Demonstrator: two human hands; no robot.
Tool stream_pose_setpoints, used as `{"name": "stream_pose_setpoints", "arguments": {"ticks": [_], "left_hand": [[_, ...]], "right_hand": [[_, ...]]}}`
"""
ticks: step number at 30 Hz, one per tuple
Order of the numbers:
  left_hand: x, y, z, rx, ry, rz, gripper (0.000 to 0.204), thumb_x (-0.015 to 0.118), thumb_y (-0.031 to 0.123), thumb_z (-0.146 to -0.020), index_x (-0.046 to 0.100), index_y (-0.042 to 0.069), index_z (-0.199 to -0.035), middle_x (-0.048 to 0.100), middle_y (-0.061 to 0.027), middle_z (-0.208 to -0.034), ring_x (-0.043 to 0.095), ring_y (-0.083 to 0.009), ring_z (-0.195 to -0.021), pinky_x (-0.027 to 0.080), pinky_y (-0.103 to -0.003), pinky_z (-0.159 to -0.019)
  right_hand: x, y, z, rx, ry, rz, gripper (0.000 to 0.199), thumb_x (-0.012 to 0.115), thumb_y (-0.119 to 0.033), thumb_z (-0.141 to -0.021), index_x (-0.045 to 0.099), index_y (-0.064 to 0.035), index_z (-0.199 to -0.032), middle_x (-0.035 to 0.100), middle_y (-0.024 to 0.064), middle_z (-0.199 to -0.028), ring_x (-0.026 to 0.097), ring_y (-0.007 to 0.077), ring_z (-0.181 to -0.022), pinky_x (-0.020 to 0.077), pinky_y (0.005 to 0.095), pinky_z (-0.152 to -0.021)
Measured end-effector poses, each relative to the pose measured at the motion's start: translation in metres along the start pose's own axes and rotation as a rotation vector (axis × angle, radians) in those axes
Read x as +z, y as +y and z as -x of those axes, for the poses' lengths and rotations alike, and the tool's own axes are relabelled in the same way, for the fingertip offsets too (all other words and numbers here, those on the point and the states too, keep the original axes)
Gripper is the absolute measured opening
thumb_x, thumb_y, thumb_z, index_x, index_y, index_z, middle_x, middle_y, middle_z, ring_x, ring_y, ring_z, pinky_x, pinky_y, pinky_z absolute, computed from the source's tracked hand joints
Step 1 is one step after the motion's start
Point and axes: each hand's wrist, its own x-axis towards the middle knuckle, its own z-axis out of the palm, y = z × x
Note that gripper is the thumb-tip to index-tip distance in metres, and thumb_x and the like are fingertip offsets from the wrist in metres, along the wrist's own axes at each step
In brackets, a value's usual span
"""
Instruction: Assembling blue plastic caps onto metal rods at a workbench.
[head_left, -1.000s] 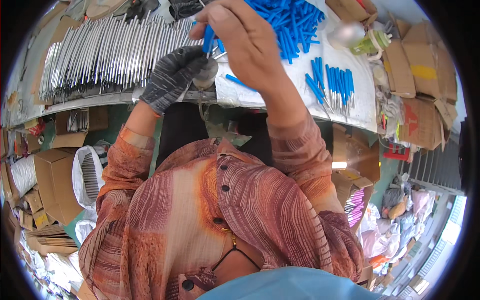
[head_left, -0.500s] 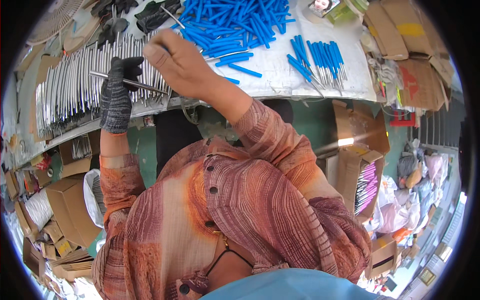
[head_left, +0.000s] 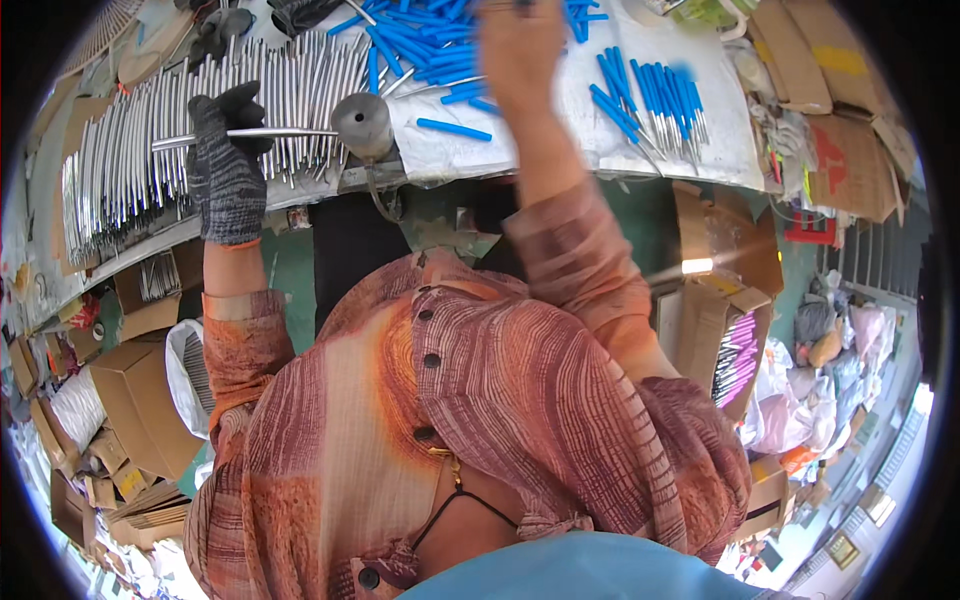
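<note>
Left hand (head_left: 226,165), in a dark knit glove, is closed around 1 thin metal rod (head_left: 262,134), held level w/ its far end at a short metal cylinder (head_left: 362,124) standing near the table's front edge. Right hand (head_left: 520,42), bare, reaches up into the big heap of blue sleeves (head_left: 440,30) at the top of view; it's blurred, so can't tell if fingers are open or closed on anything.

Counts: 1 rod in hand, 1 cylinder, 1 loose blue sleeve (head_left: 453,129) lying alone on the white sheet (head_left: 560,140) btwn the arms. Approx. a dozen finished pieces, blue sleeve plus metal tip, lie in a fan (head_left: 650,95) to the right. Heap sleeves too many to count; same for the bare rods (head_left: 120,170) lined up side by side on the left, dozens at least.

Edges/room: rods run right up to the table's front edge on the left, hand just over them. White sheet has a bare patch btwn the cylinder and the fan. Cardboard boxes (head_left: 140,400) crowd the floor left, another open box (head_left: 720,340) right, close to the person's sides.
</note>
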Motion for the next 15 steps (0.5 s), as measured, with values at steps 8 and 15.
{"name": "stream_pose_setpoints", "arguments": {"ticks": [8,15], "left_hand": [[0.024,-0.010,-0.003,0.137,-0.022,-0.198,0.050,0.040,0.046,-0.093,0.064,0.003,-0.098,0.058,-0.0009,-0.071,0.049,-0.0080,-0.061,0.040,-0.023,-0.056],[0.055,-0.019,-0.001,0.429,-0.331,-0.364,0.026,0.055,0.027,-0.090,0.061,0.007,-0.105,0.061,-0.0027,-0.084,0.055,-0.0111,-0.077,0.044,-0.026,-0.068]], "right_hand": [[-0.087,0.136,0.067,-0.529,-0.081,1.125,0.032,0.054,-0.021,-0.080,0.054,-0.0043,-0.108,0.064,0.0147,-0.087,0.061,0.0331,-0.082,0.0488,0.0419,-0.068],[-0.063,0.107,0.064,-0.249,-0.713,0.888,0.040,0.052,-0.005,-0.076,0.050,-0.0082,-0.116,0.063,0.0118,-0.079,0.063,0.0301,-0.075,0.0504,0.0386,-0.062]]}}
